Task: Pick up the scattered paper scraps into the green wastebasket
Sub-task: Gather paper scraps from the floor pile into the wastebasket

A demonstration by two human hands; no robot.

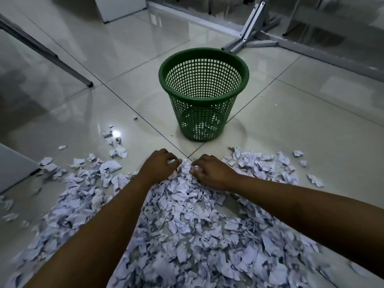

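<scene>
Both hands, left hand and right hand, curl fingers round paper scraps, gathering a bundle (likely bound for the green wastebasket, frame centre).

**Around the room**

A glossy tiled floor with dark grout lines reflects the light. A grey metal stand spreads its feet at the back right. A dark table leg slants in from the left, and a white panel stands at the far wall.
</scene>
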